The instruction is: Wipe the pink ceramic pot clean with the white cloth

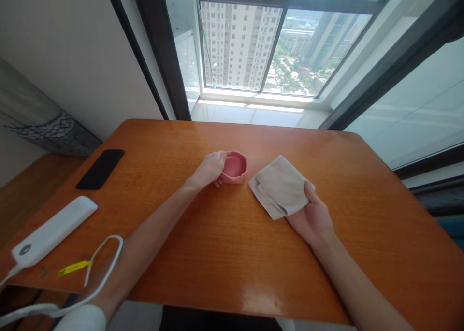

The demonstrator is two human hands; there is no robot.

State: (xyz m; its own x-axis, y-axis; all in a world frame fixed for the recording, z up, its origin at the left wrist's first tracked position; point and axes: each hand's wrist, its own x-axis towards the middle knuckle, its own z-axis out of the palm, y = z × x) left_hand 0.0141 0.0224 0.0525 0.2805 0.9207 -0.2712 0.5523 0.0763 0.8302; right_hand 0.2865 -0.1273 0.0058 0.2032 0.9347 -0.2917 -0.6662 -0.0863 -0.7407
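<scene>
In the head view, a small round pink bowl [234, 168] with a wavy rim is near the middle of the wooden table. My left hand [210, 169] grips it from its left side, thumb at the rim and fingers around the outer wall. To the right of the bowl is a folded beige cloth [281, 183]. My right hand [312, 216] holds the cloth at its right edge, with the thumb on top and the other fingers hidden underneath. A gap separates cloth and bowl. Whether the bowl touches the table I cannot tell.
A black phone [100, 169] lies at the table's left edge. Nearer is a white power strip-like device [54, 231] with a white cable [118, 253] and yellow tag [74, 268] by my left forearm. Beyond the wooden table [232, 273] stands a window [241, 46].
</scene>
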